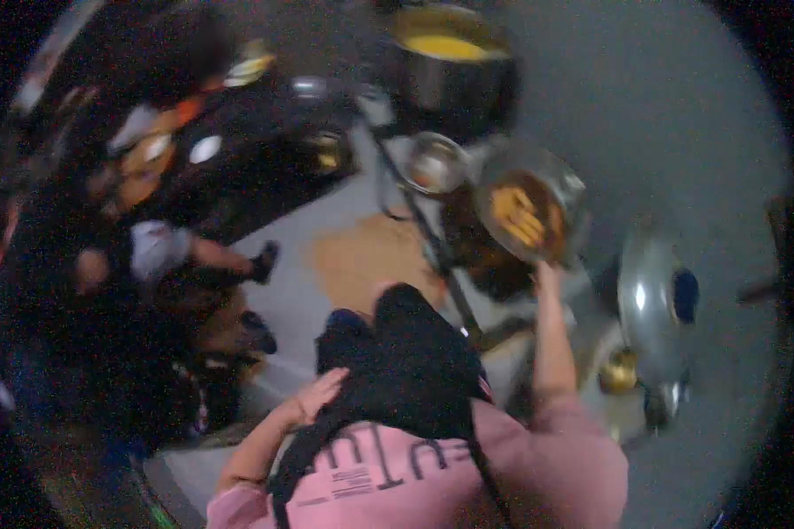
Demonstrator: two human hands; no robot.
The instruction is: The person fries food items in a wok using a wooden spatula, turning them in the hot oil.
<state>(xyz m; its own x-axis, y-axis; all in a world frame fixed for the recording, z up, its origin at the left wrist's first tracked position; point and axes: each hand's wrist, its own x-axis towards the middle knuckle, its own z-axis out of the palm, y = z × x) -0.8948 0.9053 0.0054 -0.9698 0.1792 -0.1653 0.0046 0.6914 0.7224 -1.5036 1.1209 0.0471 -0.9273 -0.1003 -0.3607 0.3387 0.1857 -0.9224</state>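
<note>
My right hand (547, 270) is at the near rim of a round metal bowl (566, 178) that holds yellow-orange pieces (519, 215); blur hides how its fingers lie. My left hand (324, 394) rests near the dark apron (388, 375) on my lap, fingers stretched and nothing in it. A small metal bowl (435, 164) stands left of the larger one. Beyond them is a big dark pot (454, 84) with yellow contents.
Another person's leg (216, 256) and dark shoe (265, 262) are at the left. A large round lid (646, 286) with a dark knob and a brass-coloured pot (619, 370) stand at the right. Brown cardboard (370, 260) lies on the floor.
</note>
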